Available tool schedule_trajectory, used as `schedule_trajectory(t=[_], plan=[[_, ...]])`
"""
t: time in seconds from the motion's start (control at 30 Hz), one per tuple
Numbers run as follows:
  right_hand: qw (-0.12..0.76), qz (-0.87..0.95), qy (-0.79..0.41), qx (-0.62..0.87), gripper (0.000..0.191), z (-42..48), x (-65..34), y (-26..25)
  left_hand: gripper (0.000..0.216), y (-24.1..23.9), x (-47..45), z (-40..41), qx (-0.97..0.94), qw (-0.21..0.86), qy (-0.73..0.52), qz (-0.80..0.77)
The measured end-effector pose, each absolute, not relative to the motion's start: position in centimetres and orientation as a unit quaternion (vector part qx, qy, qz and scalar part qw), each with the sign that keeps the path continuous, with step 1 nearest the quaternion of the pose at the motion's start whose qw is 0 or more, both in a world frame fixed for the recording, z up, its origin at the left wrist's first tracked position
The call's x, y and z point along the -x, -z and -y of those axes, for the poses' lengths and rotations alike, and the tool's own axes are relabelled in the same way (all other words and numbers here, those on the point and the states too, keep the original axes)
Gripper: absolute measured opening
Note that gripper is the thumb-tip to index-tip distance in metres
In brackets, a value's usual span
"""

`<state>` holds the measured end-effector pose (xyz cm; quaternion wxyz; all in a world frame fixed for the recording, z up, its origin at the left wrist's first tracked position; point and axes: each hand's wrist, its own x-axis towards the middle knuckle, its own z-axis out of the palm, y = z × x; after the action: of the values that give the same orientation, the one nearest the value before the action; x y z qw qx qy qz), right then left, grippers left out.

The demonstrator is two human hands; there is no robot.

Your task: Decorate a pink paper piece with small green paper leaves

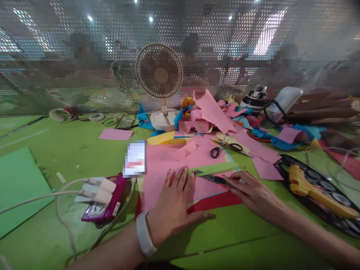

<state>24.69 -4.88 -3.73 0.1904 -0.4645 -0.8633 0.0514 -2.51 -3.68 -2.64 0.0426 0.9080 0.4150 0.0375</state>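
My left hand (171, 204) lies flat with its fingers spread over pink paper (165, 165), the thumb reaching over the green table. A white band circles that wrist. Between thumb and fingers, my right hand (250, 191) grips the near end of a slim, dark utility knife (212, 179). The knife lies low across the pink paper, its tip pointing left toward my left fingers. A light green paper strip (216, 168) runs just beyond it, and red paper (216, 201) shows under the pink sheet's near edge. Scissors with black handles (215, 152) rest farther back on the paper.
A phone (135, 159) and a purple power strip (108, 202) with white plugs and cables are at left, beside a green sheet (22, 187). Behind stand a fan (160, 75) and heaped paper scraps (209, 112). A yellow glue gun (320, 193) lies at right.
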Motion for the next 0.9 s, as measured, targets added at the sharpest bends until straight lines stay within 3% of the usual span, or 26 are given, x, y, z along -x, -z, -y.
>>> schedule_trajectory(t=[0.9], plan=[[0.200,0.871,-0.065,0.444,0.038,4.36,-25.27,3.45,0.095,2.86,2.34,3.66,-0.905,0.049,-0.037,-0.421]])
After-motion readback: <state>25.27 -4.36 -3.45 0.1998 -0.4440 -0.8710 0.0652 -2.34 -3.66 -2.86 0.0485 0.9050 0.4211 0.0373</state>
